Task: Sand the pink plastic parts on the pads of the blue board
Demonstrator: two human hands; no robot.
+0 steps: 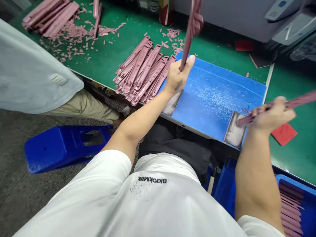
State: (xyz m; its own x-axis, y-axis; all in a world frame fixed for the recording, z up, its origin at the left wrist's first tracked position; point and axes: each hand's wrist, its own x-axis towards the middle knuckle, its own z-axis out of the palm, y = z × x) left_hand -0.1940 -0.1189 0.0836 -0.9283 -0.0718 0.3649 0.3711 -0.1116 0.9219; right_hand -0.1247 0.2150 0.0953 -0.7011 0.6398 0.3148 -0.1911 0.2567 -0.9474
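At the left, one co-worker in a pale shirt [32, 69] stands above one blue stool [49, 148]. In the upper left lie one heap of pink strips [50, 16], many loose scraps [66, 42] and two more strips near the top edge, all on the green table [138, 21].

Left of centre is a second heap [144, 70], too overlapped to count; its strips are long, slim, dull pink and ridged. Beside it, the left hand [179, 75] is closed around a pink piece [190, 33] rising to the top edge, lumpy on one side; blur hides whether it is single.

One blue mat [209, 79] fills the right of centre, bearing two grey pads [235, 130]. At the right, the right hand [271, 113] grips one slim, blurred pink strip [302, 99], its lower end over the nearer pad; contact cannot be told. Two red squares [284, 134] lie around there. One blue tub [304, 191], lower right, holds several strips.
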